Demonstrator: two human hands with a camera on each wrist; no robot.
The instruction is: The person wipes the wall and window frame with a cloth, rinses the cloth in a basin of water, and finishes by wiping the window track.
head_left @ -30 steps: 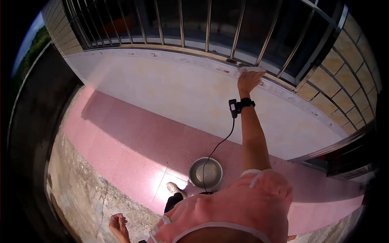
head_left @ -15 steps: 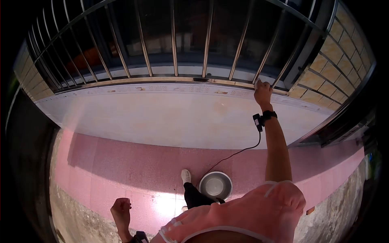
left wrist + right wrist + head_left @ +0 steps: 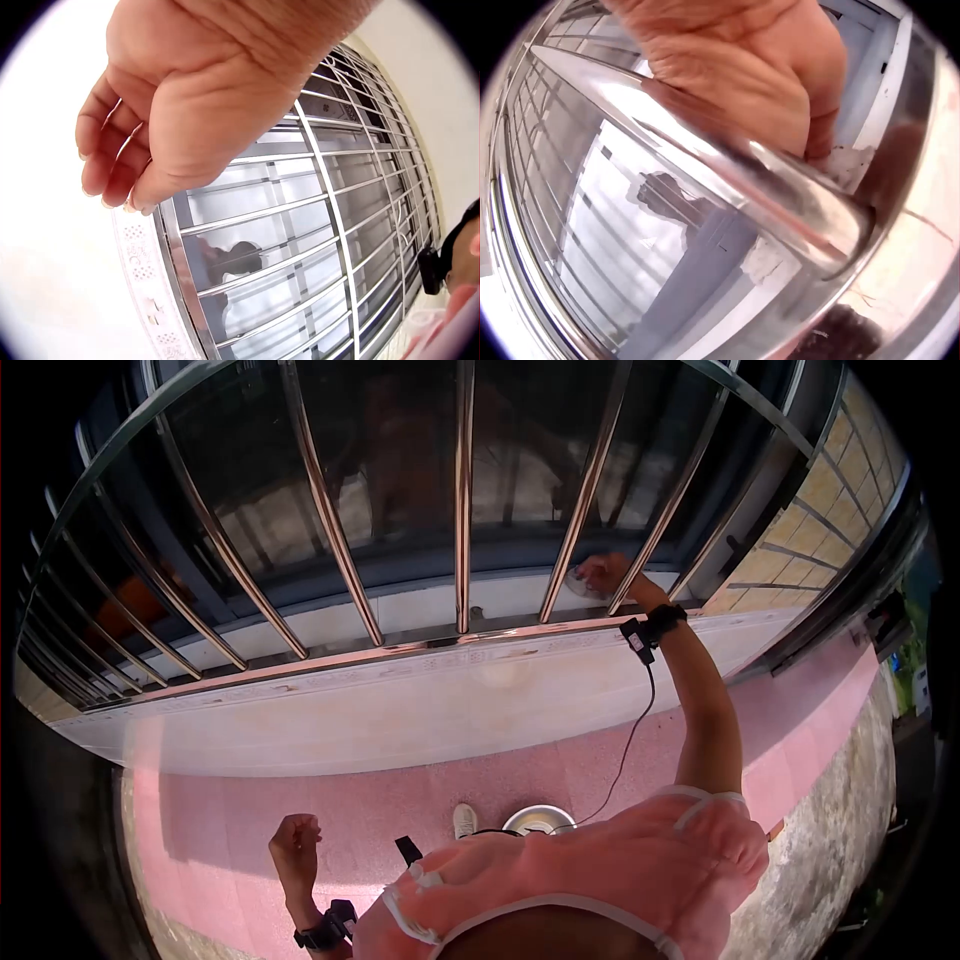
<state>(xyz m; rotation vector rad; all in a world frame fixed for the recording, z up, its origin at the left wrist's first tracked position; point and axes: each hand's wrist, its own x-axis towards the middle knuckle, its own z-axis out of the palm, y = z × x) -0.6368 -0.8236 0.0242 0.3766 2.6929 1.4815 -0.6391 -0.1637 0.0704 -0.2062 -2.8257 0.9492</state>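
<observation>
My right hand (image 3: 606, 572) reaches between the metal window bars (image 3: 463, 490) and holds a whitish cloth (image 3: 577, 582) on the white inner sill (image 3: 420, 600). From the right wrist, pieces of the cloth (image 3: 769, 262) show on both sides of a thick shiny bar (image 3: 705, 154), which crosses in front of the palm. The fingertips are hidden there. Down at the left, my left hand (image 3: 296, 845) hangs in the air with loosely curled fingers and nothing in it. The left wrist view has the same hand (image 3: 187, 97) in front of the barred window.
A metal basin (image 3: 543, 812) stands on the pink floor (image 3: 230, 820), partly hidden by the pink shirt. The lower rail (image 3: 400, 652) of the bars runs along a patterned ledge. A cable (image 3: 632, 745) hangs from the right wrist camera. Brick-patterned tiles (image 3: 800, 520) flank the window at right.
My right hand has gone from the outer ledge, along to the right, then in between the bars onto the inner sill with the cloth. The left hand has risen slightly; the head view has shifted closer to the window.
</observation>
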